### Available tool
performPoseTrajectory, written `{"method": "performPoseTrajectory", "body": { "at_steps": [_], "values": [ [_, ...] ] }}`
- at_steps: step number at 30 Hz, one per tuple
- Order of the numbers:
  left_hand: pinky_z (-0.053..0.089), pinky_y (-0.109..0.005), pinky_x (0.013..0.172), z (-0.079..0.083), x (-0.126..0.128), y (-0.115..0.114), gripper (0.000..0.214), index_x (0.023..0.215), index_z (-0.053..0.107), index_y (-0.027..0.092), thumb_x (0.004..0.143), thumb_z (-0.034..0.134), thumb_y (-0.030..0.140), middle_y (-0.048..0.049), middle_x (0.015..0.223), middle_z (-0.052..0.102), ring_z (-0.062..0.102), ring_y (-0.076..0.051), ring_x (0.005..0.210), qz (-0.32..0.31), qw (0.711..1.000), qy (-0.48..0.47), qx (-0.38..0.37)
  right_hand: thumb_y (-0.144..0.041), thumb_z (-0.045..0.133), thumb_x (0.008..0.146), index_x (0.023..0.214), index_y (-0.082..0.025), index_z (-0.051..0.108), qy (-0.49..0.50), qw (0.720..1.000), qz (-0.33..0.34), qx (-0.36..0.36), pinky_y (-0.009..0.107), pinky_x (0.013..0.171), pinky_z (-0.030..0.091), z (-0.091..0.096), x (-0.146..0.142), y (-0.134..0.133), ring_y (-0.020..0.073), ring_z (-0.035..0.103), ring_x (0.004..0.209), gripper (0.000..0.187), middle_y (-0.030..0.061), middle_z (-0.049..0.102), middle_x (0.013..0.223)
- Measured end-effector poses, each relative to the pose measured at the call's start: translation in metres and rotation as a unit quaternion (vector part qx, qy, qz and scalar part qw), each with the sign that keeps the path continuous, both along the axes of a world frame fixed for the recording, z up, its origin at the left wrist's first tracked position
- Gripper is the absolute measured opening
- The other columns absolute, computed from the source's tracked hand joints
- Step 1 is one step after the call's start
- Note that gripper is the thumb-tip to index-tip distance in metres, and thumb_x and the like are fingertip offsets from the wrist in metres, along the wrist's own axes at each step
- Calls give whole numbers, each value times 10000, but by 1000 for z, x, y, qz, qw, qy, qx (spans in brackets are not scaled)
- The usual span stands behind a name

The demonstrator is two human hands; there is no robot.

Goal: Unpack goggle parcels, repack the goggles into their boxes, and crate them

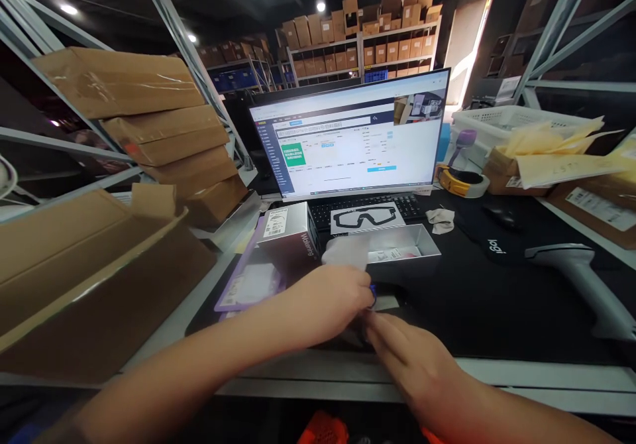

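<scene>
My left hand (342,291) is closed, its fingers curled over a dark item with a blue edge (373,293). The item's kind is mostly hidden. A blurred whitish, soft-looking piece (346,250) shows just beyond these fingers. My right hand (405,348) meets the left from below, fingers pressed together at the same dark item. Behind the hands stands an open grey box (428,242) with printed paper inside. Its white lid (368,217), printed with a goggle outline, leans near the keyboard. A closed silver-and-dark box (293,222) lies left of it on a purple-edged folder (226,298).
A monitor (348,146) and keyboard (410,204) stand at the back. To the right are a barcode scanner (576,265), a mouse (499,217), a crumpled cloth (440,220), a tape roll (462,182) and a white basket (517,118). Cardboard boxes (169,136) are stacked left, beside an open carton (89,285).
</scene>
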State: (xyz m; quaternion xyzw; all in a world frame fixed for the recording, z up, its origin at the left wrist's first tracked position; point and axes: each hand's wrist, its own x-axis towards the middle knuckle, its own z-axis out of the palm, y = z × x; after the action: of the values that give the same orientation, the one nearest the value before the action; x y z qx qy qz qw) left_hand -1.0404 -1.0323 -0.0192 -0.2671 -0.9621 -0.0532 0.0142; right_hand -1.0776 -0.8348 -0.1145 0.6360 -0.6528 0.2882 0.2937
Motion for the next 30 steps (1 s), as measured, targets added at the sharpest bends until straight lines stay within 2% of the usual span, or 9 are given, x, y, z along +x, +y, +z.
{"method": "performPoseTrajectory", "body": {
  "at_steps": [3,5,8,13,15,17,20,24,30],
  "values": [
    [508,-256,695,11,0,-4,229,943,735,203,916,543,82,-27,885,656,641,-163,799,22,997,6,74,-17,443,945,1074,-31,687,-21,999,-26,-37,321,669,645,3,-1,4,239,736,862,277,206,742,1053],
    [530,-282,755,10,0,-10,270,1026,730,208,906,532,70,-40,940,662,649,-175,864,63,991,49,103,-28,503,941,1085,-78,690,-78,995,-33,-62,300,733,646,1,-4,7,211,737,903,242,173,742,1078],
    [556,-330,846,-1,4,-17,371,1150,679,187,857,523,21,-56,991,671,648,-189,954,112,975,118,152,-38,551,934,1098,-121,695,-166,983,-31,-68,266,819,632,-5,-9,11,181,729,961,233,132,733,1109],
    [571,-374,867,-23,31,-15,528,1377,512,210,869,572,80,-109,1227,594,606,-222,1082,211,932,236,178,-76,572,937,1070,-163,713,-218,972,-61,-56,265,753,630,-11,-10,14,170,731,886,212,99,733,1096],
    [568,-321,780,-36,45,-10,448,1300,543,221,868,631,135,-91,1191,563,603,-187,965,259,905,269,202,-81,585,930,1037,-172,720,-238,967,-63,-66,264,736,626,-12,-8,14,174,731,879,195,94,737,1072],
    [541,-276,714,-52,59,-3,251,1094,605,217,861,668,147,-55,1083,530,564,-140,830,289,873,311,240,-86,597,922,1009,-179,723,-253,962,-61,-79,259,718,623,-12,-7,12,180,733,873,179,91,742,1039],
    [509,-262,711,-74,73,12,127,913,641,214,862,656,99,-46,1020,477,534,-142,852,288,842,365,274,-89,607,913,986,-182,726,-256,961,-56,-88,257,703,622,-14,-5,7,187,738,862,168,92,747,1015],
    [502,-278,761,-87,78,21,283,1068,693,223,876,587,44,-76,1109,477,536,-160,933,270,851,356,276,-79,611,906,997,-176,732,-248,964,-53,-79,269,720,625,-17,-1,3,193,737,874,179,103,742,1028],
    [473,-299,707,-81,70,9,191,967,723,198,882,564,134,-86,1092,535,517,-171,844,312,871,328,191,-56,606,904,1023,-171,719,-237,968,-53,-62,274,735,629,-25,3,8,190,730,894,200,113,729,1045]
  ]
}}
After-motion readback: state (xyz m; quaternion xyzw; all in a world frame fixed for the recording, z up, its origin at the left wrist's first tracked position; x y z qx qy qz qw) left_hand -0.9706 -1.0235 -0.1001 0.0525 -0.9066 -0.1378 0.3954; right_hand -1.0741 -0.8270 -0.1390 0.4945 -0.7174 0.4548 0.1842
